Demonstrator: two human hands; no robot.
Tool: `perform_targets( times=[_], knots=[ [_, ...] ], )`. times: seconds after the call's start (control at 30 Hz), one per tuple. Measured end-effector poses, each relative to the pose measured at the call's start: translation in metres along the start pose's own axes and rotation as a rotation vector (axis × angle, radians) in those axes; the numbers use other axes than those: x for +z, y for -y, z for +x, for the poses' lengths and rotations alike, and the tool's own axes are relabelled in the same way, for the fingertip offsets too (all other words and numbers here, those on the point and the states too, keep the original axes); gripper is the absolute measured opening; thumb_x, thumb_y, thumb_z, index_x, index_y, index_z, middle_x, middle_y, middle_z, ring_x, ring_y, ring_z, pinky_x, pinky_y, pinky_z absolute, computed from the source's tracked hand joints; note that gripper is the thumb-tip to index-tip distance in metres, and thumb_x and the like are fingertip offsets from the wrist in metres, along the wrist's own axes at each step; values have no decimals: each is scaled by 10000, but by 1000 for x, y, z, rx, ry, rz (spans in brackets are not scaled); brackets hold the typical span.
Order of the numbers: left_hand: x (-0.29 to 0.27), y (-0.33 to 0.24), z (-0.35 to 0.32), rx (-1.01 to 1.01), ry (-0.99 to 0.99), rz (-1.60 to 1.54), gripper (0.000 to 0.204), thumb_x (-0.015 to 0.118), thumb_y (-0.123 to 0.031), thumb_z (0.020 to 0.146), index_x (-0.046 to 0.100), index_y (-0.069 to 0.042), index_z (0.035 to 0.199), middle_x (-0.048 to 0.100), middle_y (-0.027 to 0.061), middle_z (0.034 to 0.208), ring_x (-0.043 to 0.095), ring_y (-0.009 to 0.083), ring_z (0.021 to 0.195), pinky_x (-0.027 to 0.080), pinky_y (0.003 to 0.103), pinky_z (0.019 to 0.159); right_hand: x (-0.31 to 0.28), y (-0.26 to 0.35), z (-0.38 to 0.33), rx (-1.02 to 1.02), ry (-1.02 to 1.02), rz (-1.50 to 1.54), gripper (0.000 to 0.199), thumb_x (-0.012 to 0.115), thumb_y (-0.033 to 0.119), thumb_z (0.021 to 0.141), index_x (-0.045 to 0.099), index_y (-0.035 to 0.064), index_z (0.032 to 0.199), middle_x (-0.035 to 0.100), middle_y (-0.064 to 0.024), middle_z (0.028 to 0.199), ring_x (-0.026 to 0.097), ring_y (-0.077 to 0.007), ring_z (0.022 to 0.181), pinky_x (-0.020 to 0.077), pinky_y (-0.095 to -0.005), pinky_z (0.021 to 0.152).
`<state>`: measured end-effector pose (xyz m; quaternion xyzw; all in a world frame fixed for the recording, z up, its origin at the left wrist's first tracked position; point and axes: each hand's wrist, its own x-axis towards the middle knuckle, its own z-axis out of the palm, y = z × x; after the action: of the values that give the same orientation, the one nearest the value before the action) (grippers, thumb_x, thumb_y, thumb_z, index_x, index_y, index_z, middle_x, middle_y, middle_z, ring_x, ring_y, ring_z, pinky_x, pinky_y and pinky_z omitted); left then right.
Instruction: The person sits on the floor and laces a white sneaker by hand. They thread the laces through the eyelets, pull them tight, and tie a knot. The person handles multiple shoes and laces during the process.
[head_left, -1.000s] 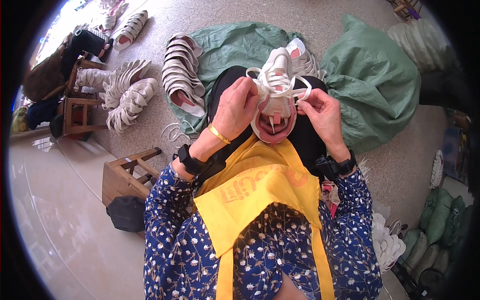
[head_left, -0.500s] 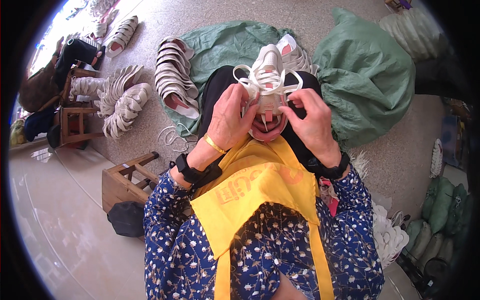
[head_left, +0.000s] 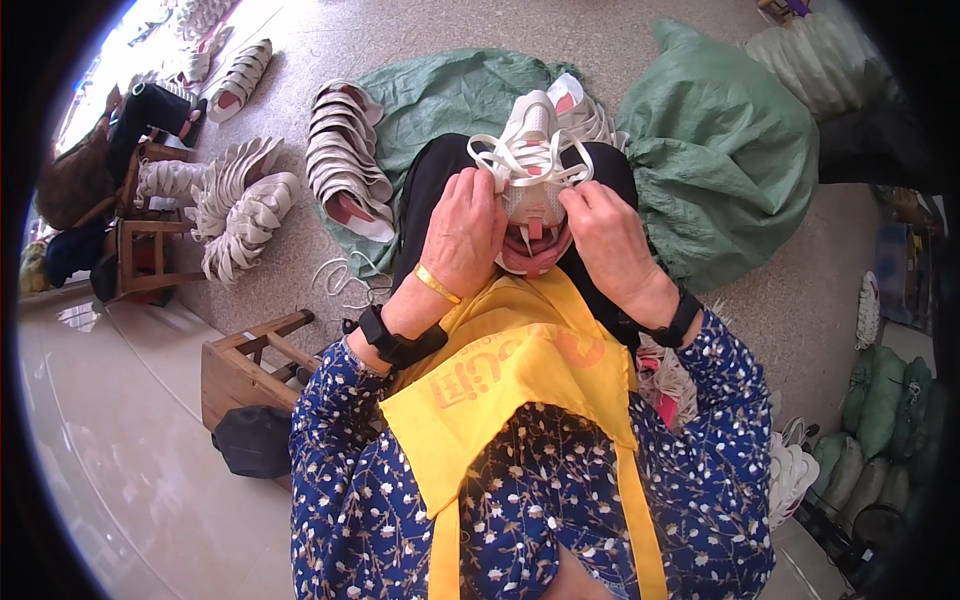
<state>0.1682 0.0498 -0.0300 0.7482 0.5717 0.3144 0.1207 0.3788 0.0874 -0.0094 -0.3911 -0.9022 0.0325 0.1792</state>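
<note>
A white sneaker point(head_left: 531, 115) with a pink lining rests on my lap, toe pointing away from me. Its white shoelace point(head_left: 540, 160) stands up in loose loops across the tongue. My left hand point(head_left: 462, 228) is closed at the left side of the opening, its fingertips pinching the lace there. On the opposite side my right hand point(head_left: 612, 240) pinches the lace at the right loop, thumb and forefinger together. The fingers partly hide the sides of the shoe. A yellow apron point(head_left: 490, 390) covers my lap below the heel.
Stacked white shoe uppers point(head_left: 345, 160) lie left of my knees on green sacking point(head_left: 450, 90). A full green sack point(head_left: 720, 150) stands at the right. Nearby on the left are a wooden stool point(head_left: 250, 370) and more uppers point(head_left: 245, 225). Loose laces point(head_left: 350, 280) lie on the floor.
My right fingers have closed from a spread pose and moved in to the lace. My left fingers have folded in against the lace, and its loops sit lower and flatter.
</note>
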Motion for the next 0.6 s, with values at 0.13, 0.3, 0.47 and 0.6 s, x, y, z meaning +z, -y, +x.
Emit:
perform_targets(
  times=[0.13,0.3,0.47,0.6],
  knots=[
    [1,1,-1,-21,-9,-43,193,579,-20,889,528,34,1067,517,206,965,537,396,933,469,476,823,-8,-1,14,-145,-60,-166,83,633,27,804,612,19,884,544,-109,886,614,-272,798,545,-357,743],
    [3,0,2,-3,-31,-73,170,574,-24,901,526,23,1057,522,204,953,541,400,934,465,481,809,11,2,7,-191,-169,85,118,667,72,806,572,42,869,513,-95,872,596,-265,762,529,-347,690],
    [6,3,2,-37,-37,-117,143,577,-34,910,510,18,1026,526,205,936,540,411,913,458,488,798,12,43,-4,-101,-138,530,145,690,72,896,550,38,912,545,-105,831,629,-290,728,527,-387,637],
    [6,4,2,-47,-51,-155,131,576,-32,914,496,15,1006,524,208,930,540,418,906,454,494,790,11,42,-2,-12,-144,717,107,664,41,927,557,31,921,597,-125,823,643,-305,723,526,-373,636]
  ],
)
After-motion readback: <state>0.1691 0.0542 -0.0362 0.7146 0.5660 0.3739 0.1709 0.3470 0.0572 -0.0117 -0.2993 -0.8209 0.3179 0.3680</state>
